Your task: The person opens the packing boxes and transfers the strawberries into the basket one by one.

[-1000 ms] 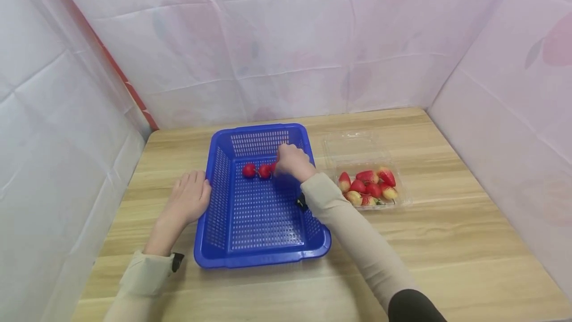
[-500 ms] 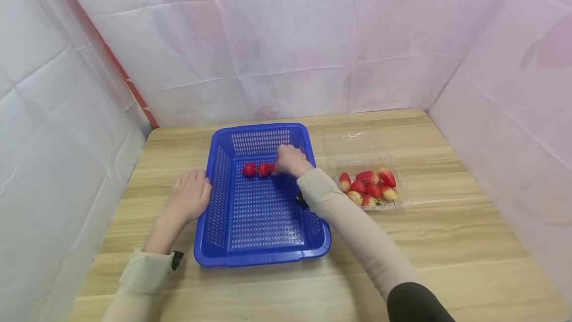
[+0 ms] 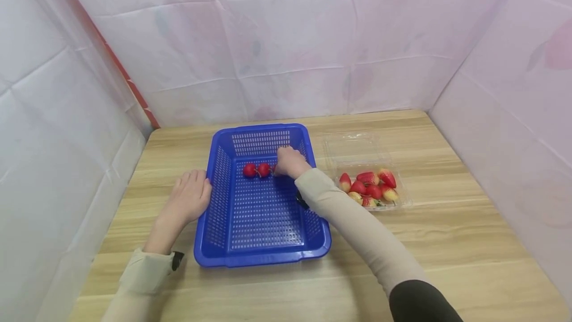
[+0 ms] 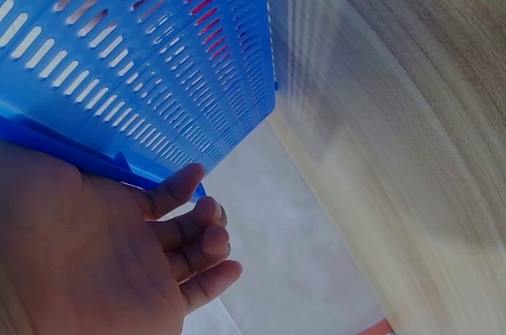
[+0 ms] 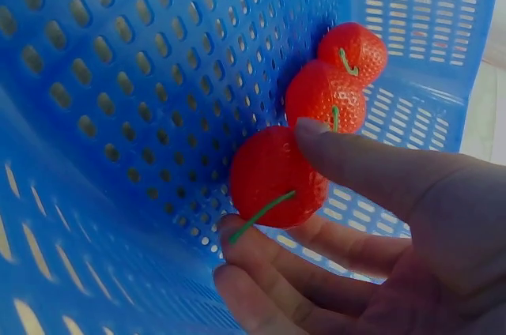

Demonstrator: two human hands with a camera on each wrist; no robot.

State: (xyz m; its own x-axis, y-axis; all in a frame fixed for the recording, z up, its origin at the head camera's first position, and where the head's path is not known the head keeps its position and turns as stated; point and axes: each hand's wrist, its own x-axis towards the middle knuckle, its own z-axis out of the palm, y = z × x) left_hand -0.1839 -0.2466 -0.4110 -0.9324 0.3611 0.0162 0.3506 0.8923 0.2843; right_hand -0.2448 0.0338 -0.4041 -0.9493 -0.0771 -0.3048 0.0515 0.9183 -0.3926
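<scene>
My right hand [image 3: 291, 162] reaches into a blue perforated plastic basket [image 3: 261, 257]. In the right wrist view its thumb lies on a red strawberry [image 5: 273, 181] with a green stem, and its fingers curl beneath. That fruit is the nearest of three in a row on the basket floor, beside a middle strawberry [image 5: 320, 96] and a far strawberry [image 5: 360, 49]. From the head, the hand mostly hides the nearest one. My left hand [image 3: 189, 197] rests against the basket's left rim; in the left wrist view its loosely bent fingers [image 4: 207, 284] lie by the rim, holding nothing visible.
Right of the basket, a clear plastic clamshell box [image 3: 404, 195] stands with its lid [image 3: 353, 147] folded back; several red and yellowish strawberries [image 3: 368, 177] lie inside. The wooden table [image 3: 464, 242] is bordered by pale cloth walls [image 3: 286, 39] at the back and sides.
My right hand has shifted very slightly within the basket, around the nearest strawberry. My left hand, the basket and the clamshell box stay in place.
</scene>
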